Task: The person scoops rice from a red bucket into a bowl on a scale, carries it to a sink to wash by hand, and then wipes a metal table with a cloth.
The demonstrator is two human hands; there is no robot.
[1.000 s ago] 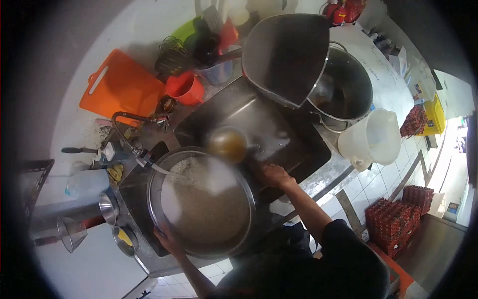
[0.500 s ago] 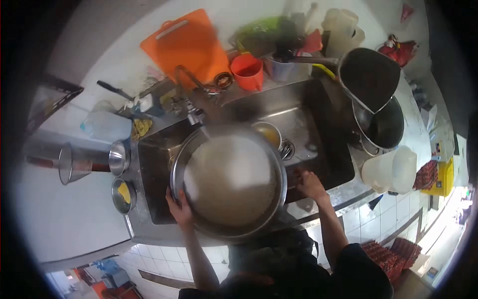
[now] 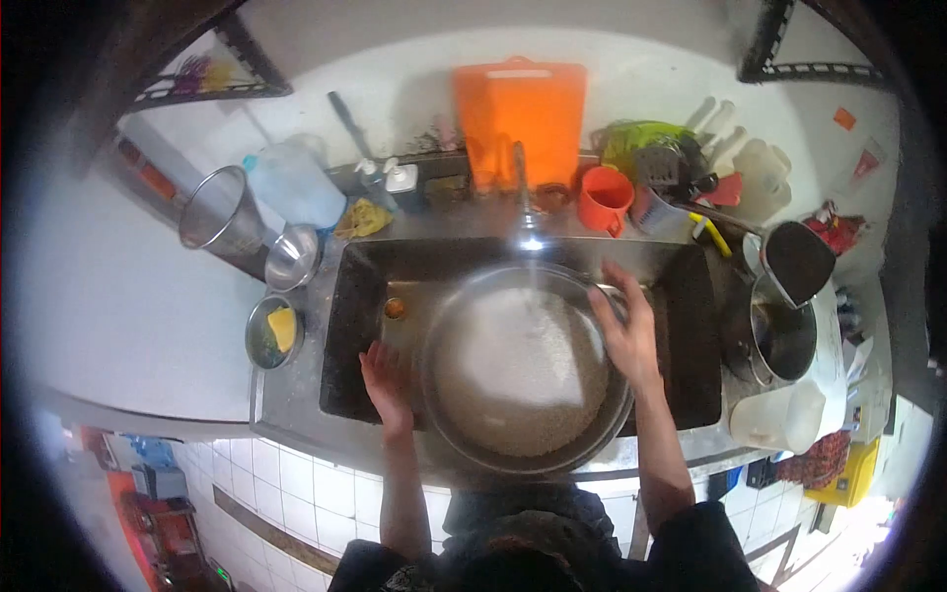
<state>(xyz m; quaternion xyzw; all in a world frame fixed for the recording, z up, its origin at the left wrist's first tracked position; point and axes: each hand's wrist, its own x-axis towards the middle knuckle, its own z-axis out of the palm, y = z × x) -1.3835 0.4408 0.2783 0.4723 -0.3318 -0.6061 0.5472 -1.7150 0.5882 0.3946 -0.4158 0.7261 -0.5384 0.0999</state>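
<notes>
A wide metal bowl rests over the sink, with pale grains like rice in cloudy white water. From the tap a stream of water falls into its far side. My left hand is open beside the bowl's left rim, above the sink basin, and holds nothing. At the right rim is my right hand, also open, with thumb and fingers apart and the thumb right by the bowl's edge.
An orange cutting board leans on the wall behind the tap, near a red mug. Left of the sink stand small metal bowls and a strainer. On the right are a pot and a plastic jug.
My left hand has let go of the bowl's rim. My right hand has risen from the sink's right side to the bowl's upper right rim. The camera view has turned.
</notes>
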